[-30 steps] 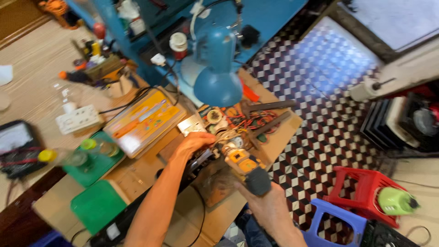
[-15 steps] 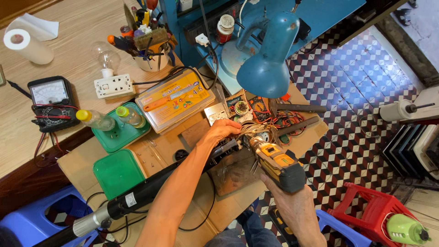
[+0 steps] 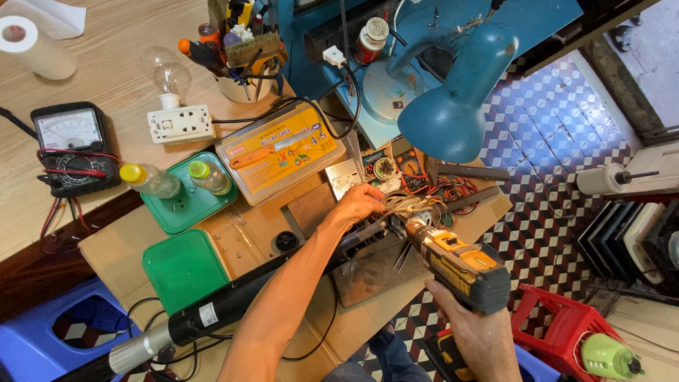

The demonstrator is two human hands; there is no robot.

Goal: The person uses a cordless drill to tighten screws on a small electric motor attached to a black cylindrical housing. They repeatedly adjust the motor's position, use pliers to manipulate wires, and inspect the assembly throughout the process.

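Observation:
My right hand (image 3: 479,337) grips the handle of a yellow and black cordless drill (image 3: 460,264), whose nose points up-left into the end of a long black device (image 3: 233,305) lying across the workbench. My left hand (image 3: 359,204) rests on that same end of the device, next to a bunch of pale wires (image 3: 404,206) and the drill tip. The device's other end, with a silver cap, reaches the lower left. Exactly what the drill tip touches is hidden by the wires.
A blue desk lamp (image 3: 453,117) hangs over the bench's far side. A clear parts box (image 3: 280,151), green trays (image 3: 185,269) with two small bottles, a socket block with a bulb (image 3: 180,124), an analogue meter (image 3: 71,145), a tool cup, a paper roll and a red crate (image 3: 559,329) surround the work.
The view has swung left and closer over the bench. Both hands stay at the device's end, with the drill still pressed against it.

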